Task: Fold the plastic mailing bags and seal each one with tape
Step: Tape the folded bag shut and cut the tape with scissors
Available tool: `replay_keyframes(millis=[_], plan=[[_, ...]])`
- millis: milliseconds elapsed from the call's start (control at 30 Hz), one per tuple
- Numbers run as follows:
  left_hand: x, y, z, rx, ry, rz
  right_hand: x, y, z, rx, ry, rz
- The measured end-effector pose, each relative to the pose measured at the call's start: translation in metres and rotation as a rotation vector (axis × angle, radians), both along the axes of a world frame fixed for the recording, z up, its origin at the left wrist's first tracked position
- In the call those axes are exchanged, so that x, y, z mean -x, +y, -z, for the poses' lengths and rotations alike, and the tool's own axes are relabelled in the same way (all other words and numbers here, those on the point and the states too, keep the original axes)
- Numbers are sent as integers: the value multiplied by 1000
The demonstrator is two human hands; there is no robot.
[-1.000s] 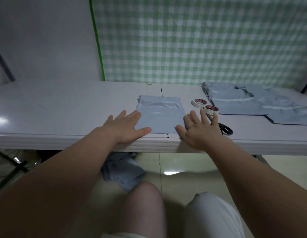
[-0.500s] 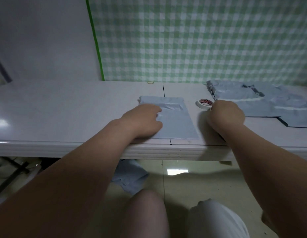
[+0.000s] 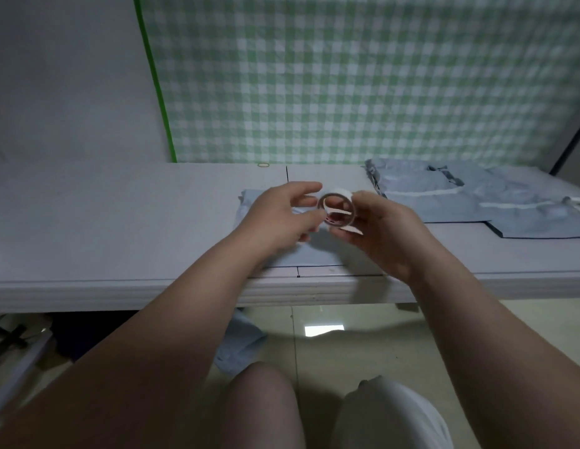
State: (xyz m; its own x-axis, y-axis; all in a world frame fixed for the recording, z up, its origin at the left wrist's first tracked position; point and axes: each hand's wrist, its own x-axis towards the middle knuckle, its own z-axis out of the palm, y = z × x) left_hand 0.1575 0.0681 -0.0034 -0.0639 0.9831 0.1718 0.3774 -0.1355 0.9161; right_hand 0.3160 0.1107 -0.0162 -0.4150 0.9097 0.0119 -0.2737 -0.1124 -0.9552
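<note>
A folded grey-blue mailing bag (image 3: 314,254) lies flat on the white table (image 3: 120,222) near its front edge, mostly hidden by my hands. Just above it my right hand (image 3: 382,228) grips a roll of white tape (image 3: 337,209), held upright with its hole facing me. My left hand (image 3: 282,215) meets the roll from the left, thumb and fingertips pinching its rim. A short white flap of tape hangs under the roll.
A pile of several unfolded grey-blue bags (image 3: 428,202) covers the table's right side. A rubber band (image 3: 263,164) lies at the back edge below the green checked cloth. More bags (image 3: 240,345) lie on the floor under the table. My knees are below.
My right hand picked the tape roll off the table and brought it over the bag. My left hand lifted off the bag and came up to the roll.
</note>
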Motion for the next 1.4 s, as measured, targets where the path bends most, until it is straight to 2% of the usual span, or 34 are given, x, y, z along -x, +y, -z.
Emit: replay_keyframes(millis=[67, 167, 267, 400, 500, 633, 767, 967, 1200, 1300, 1400], plan=[[-2, -8, 3, -5, -146, 10, 2, -13, 5, 81, 138, -67], [-1, -21, 11, -51, -210, 16, 5, -26, 12, 166, 251, -116], [1, -33, 16, -139, -142, 24, 6, -34, 16, 149, 186, -113], [3, -44, 14, -246, 90, -4, 8, -41, 16, 80, 73, -131], [1, -47, 14, -280, 164, -76, 11, -43, 19, 22, 61, -92], [-1, -48, 13, -273, 148, -245, 17, -44, 23, -117, 52, -32], [-4, -49, 11, -266, 126, -368, 26, -47, 25, -210, 21, 121], [-5, -50, 5, -236, 152, -383, 32, -49, 24, -393, -159, 290], [-1, -44, 3, -196, 132, -396, 36, -47, 25, -574, -292, 359], [4, -37, 1, -132, 95, -341, 35, -42, 25, -538, -295, 315], [9, -30, -4, -27, -105, -270, 35, -34, 19, -350, -141, 136]])
